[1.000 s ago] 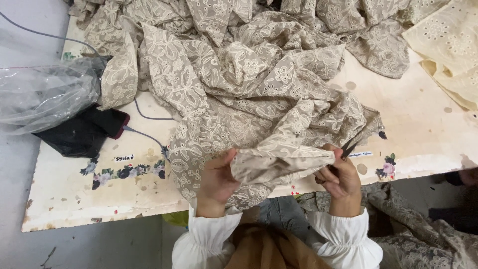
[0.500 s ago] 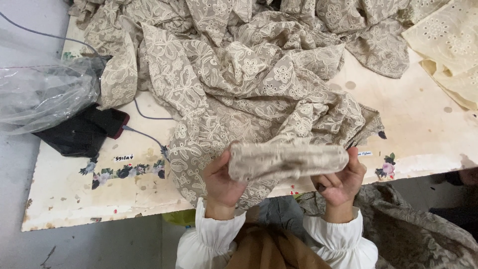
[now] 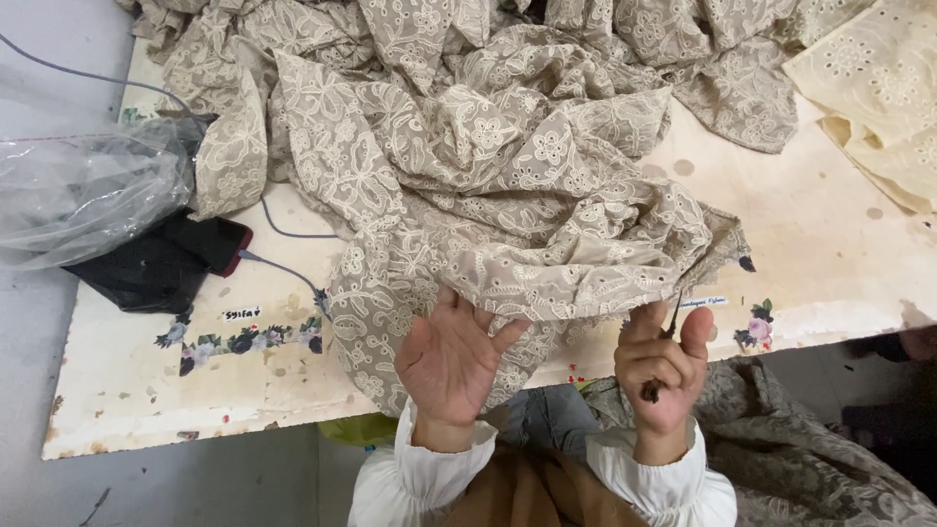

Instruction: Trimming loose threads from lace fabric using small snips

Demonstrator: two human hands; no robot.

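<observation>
A large heap of beige embroidered lace fabric covers the worn cream table. My left hand is palm-up with fingers spread, its fingertips under the folded front edge of the fabric. My right hand is curled around a small dark thin tool, possibly thread snips, while its fingertips touch the same fabric edge. Both wrists wear white gathered cuffs.
A crumpled clear plastic bag lies at the left, over black cloth and a dark phone with a cable. Paler eyelet fabric sits at the top right. More lace fabric hangs below the table's front edge.
My hands have let the bunched fold of fabric drop back onto the table. The left hand has opened palm-up, and the right has slid to the fabric's edge.
</observation>
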